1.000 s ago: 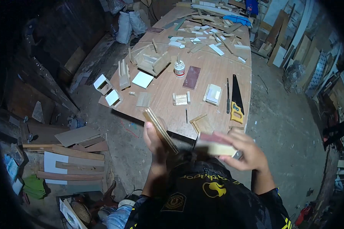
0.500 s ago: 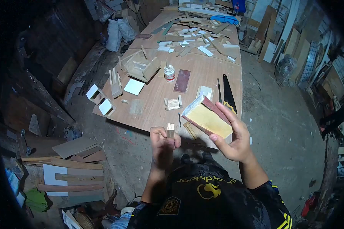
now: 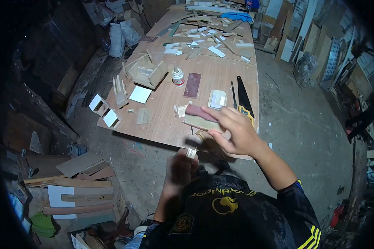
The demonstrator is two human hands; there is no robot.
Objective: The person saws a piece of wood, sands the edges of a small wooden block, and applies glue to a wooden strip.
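My right hand (image 3: 239,132) grips a sanding block (image 3: 198,118), a pale block wrapped in reddish sandpaper, with the thumb below and the fingers over the top. It is held over the near edge of the table. Lower down and to the left, my left hand (image 3: 180,168) is in shadow, closed around a small wooden piece (image 3: 191,153) whose light end sticks up. The sanding block is above the wooden piece and apart from it. Behind the block, a small wooden frame (image 3: 180,111) on the table is partly hidden.
On the table (image 3: 162,122) stand a glue jar (image 3: 178,77), a wooden box (image 3: 149,72), a reddish sandpaper-like strip (image 3: 192,85) and a white tile (image 3: 140,95). A handsaw (image 3: 243,95) lies at the right edge. Wood offcuts (image 3: 199,43) cover the far end.
My right hand has turned over and shifted left with the sanding block, now nearly edge-on. My left hand has lowered slightly with the wooden piece, which has tilted. The view has shifted a little.
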